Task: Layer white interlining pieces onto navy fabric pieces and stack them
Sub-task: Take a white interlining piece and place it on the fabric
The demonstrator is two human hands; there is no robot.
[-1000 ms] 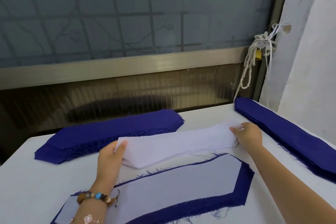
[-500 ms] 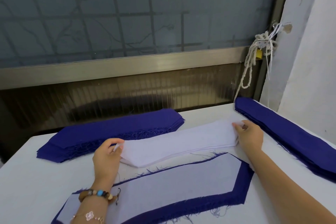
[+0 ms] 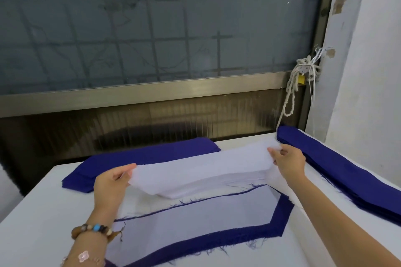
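Two hands hold one thing: your left hand pinches the 9 o'clock end of the top white sheet between thumb and fingers, and your right hand pinches its 2 o'clock end with curled fingers. Half a second ago both hands sat low against the ends of the white pile. Now the sheet is raised off that pile at both ends and sags a little in the middle, and your left thumb has come up over its edge. The pile itself has stayed at the centre of the table.

Toward 6 o'clock from the pile, just beside it, the navy piece lies flat as before, with a white layer on it and a frayed navy border showing around that. The left navy stack lies at 10 o'clock behind your left hand. The right navy stack runs along the 3 o'clock edge, just beyond your right hand. Neither has moved. A beaded bracelet circles your left wrist.
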